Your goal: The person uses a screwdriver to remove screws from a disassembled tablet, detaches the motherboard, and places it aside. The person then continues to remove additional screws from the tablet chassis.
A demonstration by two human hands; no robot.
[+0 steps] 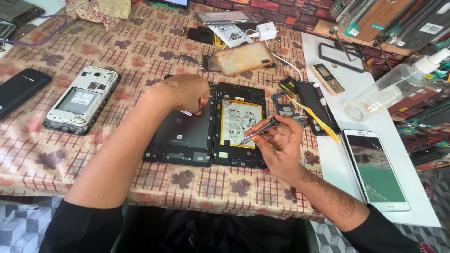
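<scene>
An opened tablet body (241, 91) with a pale yellow battery (240, 122) lies on the patterned cloth, and its dark back cover (183, 136) lies flat beside it on the left. My left hand (180, 93) rests on the upper edge of the back cover, fingers curled down. My right hand (279, 143) holds a small grey screwdriver (258, 132), whose tip points at the battery's lower right part.
An open white phone (83, 99) and a black phone (21, 89) lie left. A tablet with a cracked screen (377, 171), a clear spray bottle (389, 86), a small keypad phone (328, 78), a tan phone case (243, 57) and a white charger (266, 31) lie right and behind.
</scene>
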